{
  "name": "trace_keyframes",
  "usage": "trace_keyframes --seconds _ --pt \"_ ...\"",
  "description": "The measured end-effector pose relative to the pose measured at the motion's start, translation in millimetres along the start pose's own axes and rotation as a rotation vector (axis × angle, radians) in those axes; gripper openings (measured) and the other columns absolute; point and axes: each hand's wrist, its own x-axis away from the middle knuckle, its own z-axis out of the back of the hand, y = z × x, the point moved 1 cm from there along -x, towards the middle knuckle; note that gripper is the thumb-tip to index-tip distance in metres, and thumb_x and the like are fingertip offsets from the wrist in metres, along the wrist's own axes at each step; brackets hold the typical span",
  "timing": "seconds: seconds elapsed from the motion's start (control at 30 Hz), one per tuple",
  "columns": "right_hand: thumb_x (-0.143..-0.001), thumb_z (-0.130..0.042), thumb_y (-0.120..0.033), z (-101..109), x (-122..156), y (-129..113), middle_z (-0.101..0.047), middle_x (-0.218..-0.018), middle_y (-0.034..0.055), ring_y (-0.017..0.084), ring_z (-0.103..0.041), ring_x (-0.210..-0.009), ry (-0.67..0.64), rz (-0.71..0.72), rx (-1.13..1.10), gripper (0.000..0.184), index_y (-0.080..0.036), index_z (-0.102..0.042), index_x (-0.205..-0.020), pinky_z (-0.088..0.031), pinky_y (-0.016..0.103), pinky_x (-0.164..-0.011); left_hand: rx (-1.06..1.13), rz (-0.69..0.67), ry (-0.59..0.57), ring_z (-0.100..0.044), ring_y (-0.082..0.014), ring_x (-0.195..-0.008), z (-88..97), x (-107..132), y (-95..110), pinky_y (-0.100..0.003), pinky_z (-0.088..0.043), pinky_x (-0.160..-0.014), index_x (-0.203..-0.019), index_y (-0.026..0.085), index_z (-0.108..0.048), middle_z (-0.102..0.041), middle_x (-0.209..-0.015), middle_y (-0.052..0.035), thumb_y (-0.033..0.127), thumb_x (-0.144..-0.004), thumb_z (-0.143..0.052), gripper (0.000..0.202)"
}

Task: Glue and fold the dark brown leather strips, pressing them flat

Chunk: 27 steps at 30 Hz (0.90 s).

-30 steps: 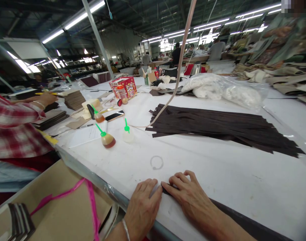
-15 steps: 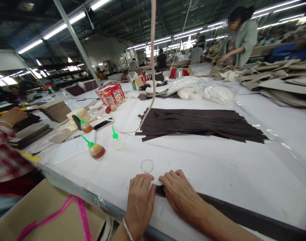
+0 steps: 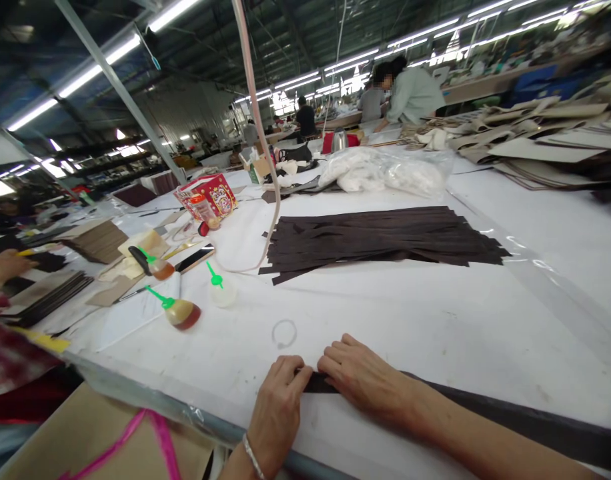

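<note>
A long dark brown strip [image 3: 505,408] lies along the near part of the white table and runs off at the right edge. Its left end is pinched between the thumb and fingers of my left hand [image 3: 279,410], which has a bracelet at the wrist. Just to the right, my right hand [image 3: 358,375] is closed over the same strip with curled fingers, its forearm lying across the strip. A short stretch of the strip shows between the two hands. Beyond them lies a stack of similar dark strips [image 3: 380,237]. A clear ring [image 3: 284,333] rests above my left hand.
Squeeze bottles with green nozzles, one amber [image 3: 183,313] and one clear [image 3: 222,290], stand at the left near a phone [image 3: 195,257] and a red box [image 3: 210,193]. A hose [image 3: 258,113] hangs down to the table. A co-worker's hand [image 3: 8,268] is at far left.
My left thumb and fingers have closed on the strip's left end. The view has swung slightly right. A co-worker in the background has bent over.
</note>
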Motion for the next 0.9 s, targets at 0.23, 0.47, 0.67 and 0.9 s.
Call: trace_keyframes --seconds 0.23,0.47,0.67,0.9 --pt "-0.094 -0.043 -0.010 6.9 1.6 0.2 -0.057 -0.084 0.0003 0.015 -0.050 -0.078 0.006 -0.041 -0.054 0.017 -0.018 -0.055 -0.086 -0.032 0.031 -0.076 -0.015 -0.068 0.037 -0.056 -0.0203 -0.085 -4.2 5.0 -3.2 -0.036 -0.054 -0.075 -0.110 0.016 -0.059 -0.060 -0.093 -0.0079 0.003 -0.090 -0.034 0.034" --pt "-0.092 -0.046 -0.007 9.7 15.4 10.0 -0.058 -0.088 0.0012 0.016 -0.053 -0.084 -0.032 -0.037 -0.042 0.018 -0.019 -0.060 -0.093 -0.036 0.031 -0.079 -0.025 -0.122 0.027 -0.055 -0.0212 -0.090 -6.8 9.1 -7.1 -0.038 -0.055 -0.079 -0.120 0.012 -0.057 -0.061 -0.097 -0.0095 0.006 -0.093 -0.035 0.035" --pt "-0.095 -0.050 -0.016 18.8 26.5 16.7 -0.057 -0.087 0.0016 0.016 -0.052 -0.079 -0.043 0.016 0.033 0.011 -0.018 -0.061 -0.091 -0.037 0.030 -0.075 -0.020 -0.143 -0.053 -0.053 -0.0211 -0.092 -5.2 12.5 -8.5 -0.037 -0.054 -0.082 -0.133 0.015 -0.048 -0.060 -0.101 -0.0089 0.006 -0.093 -0.034 0.044" --pt "-0.094 -0.053 -0.018 26.4 31.9 15.9 -0.056 -0.084 0.0006 0.015 -0.049 -0.075 -0.031 0.053 0.068 0.010 -0.018 -0.062 -0.090 -0.037 0.027 -0.072 -0.031 -0.128 -0.138 -0.052 -0.0219 -0.090 -2.7 9.3 -7.4 -0.037 -0.054 -0.078 -0.135 0.020 -0.048 -0.059 -0.096 -0.0082 0.005 -0.091 -0.036 0.048"
